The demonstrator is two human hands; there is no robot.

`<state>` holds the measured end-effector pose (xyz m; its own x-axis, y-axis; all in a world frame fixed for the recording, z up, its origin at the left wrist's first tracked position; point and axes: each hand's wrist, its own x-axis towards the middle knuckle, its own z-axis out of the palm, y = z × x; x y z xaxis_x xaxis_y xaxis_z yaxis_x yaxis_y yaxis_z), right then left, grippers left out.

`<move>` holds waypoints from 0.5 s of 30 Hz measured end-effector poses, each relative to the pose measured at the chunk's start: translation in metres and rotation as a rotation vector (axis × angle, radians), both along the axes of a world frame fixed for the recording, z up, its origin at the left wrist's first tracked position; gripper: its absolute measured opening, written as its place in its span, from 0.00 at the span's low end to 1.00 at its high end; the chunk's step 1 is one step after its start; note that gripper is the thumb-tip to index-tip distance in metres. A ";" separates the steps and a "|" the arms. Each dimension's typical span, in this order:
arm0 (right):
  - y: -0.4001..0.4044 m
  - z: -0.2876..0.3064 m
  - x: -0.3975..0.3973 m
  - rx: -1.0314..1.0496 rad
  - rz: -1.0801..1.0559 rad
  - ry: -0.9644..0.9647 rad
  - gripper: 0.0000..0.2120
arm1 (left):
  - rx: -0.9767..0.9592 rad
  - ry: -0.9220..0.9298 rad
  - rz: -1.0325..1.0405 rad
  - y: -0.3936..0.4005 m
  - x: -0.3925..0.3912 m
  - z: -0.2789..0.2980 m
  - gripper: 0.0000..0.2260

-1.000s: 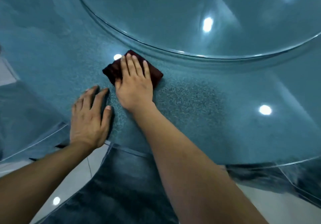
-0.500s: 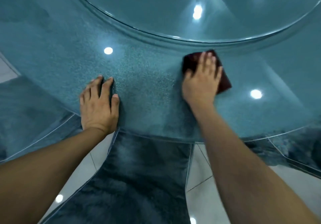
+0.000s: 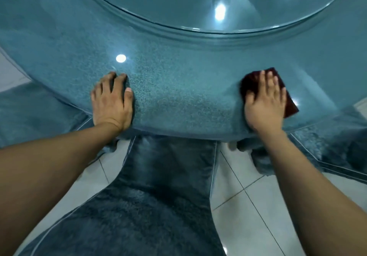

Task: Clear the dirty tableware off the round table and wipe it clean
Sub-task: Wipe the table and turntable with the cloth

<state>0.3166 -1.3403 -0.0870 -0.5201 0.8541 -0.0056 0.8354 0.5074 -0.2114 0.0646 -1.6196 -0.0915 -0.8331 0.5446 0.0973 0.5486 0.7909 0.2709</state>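
The round table (image 3: pixel 178 88) has a speckled blue-grey top. A dark red folded cloth (image 3: pixel 290 104) lies on it near the front edge at the right. My right hand (image 3: pixel 265 102) presses flat on the cloth with straight fingers and covers most of it. My left hand (image 3: pixel 111 101) rests flat on the bare tabletop near the front edge at the left, fingers straight. No tableware shows on the visible part of the table.
A large round glass turntable (image 3: pixel 218 7) sits raised over the table's middle, its rim curving close behind both hands. Dark blue upholstered chairs (image 3: pixel 158 196) stand below the table's edge on a pale tiled floor (image 3: pixel 248 206).
My right hand has slid the cloth across the tabletop from left of centre to the right and nearer the front edge. My left hand has stayed planted on the table.
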 end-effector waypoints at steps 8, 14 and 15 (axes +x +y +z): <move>-0.146 -0.011 -0.113 0.056 0.234 0.077 0.35 | 0.063 0.021 -0.013 -0.003 -0.005 -0.007 0.21; -0.188 -0.003 -0.121 0.009 0.528 0.062 0.32 | 0.098 0.017 -0.023 -0.005 -0.007 -0.010 0.22; -0.171 -0.002 -0.103 0.009 0.485 0.056 0.32 | 0.093 0.020 -0.025 -0.005 -0.007 -0.009 0.22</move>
